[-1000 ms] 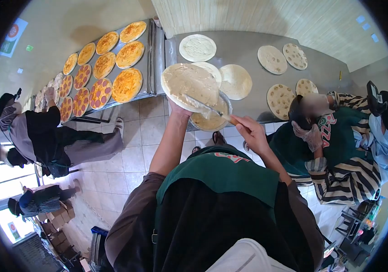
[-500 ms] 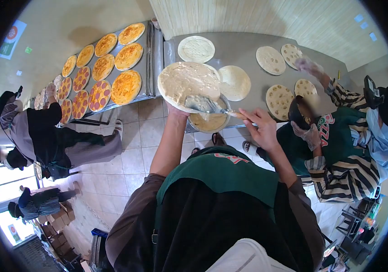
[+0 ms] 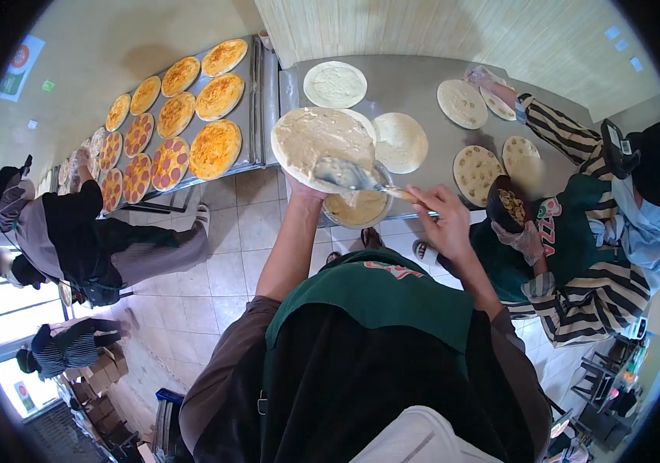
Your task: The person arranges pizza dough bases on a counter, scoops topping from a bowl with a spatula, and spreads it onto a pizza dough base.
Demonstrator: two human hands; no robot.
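Observation:
My left hand (image 3: 306, 190) supports a round pizza base (image 3: 322, 139) from below, raised over the table's front edge. Its fingers are mostly hidden under the dough. A thick cream-coloured sauce covers most of the base. In my right hand (image 3: 444, 218), the fingers close around the light handle of a large spoon (image 3: 339, 173). The sauce-coated head of the spoon lies against the near part of the base. Just below it is a bowl of the same sauce (image 3: 356, 210), partly covered by the base and spoon.
Two pale bases, one at the back (image 3: 335, 85) and one to the right (image 3: 400, 143), lie on the metal table (image 3: 415, 77). At right a co-worker holds a topping bowl (image 3: 509, 207) beside several topped bases. Several pizzas (image 3: 216, 149) fill the left table; another person stands there.
My hands, the base and the spoon have barely shifted. The co-worker at right has reached a gloved hand farther over the back base and tilted the topping bowl, showing its contents.

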